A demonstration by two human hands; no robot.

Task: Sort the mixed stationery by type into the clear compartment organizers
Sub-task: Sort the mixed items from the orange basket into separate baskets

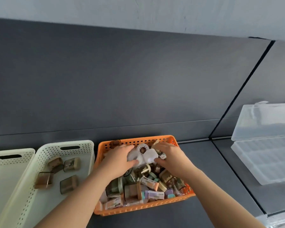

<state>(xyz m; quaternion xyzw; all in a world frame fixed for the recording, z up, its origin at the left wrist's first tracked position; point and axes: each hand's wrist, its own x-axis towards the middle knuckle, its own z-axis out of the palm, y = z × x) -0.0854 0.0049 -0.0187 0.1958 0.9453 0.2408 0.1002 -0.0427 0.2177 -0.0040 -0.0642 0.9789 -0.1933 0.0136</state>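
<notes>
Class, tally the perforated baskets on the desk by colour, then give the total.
Orange basket: 1
Cream basket beside it, cream basket at far left: 2
Total: 3

Orange basket (138,142): one
Cream baskets (89,145), left of it: two
Brown blocks (72,164) I count there: four
Clear case (263,162), right: one
</notes>
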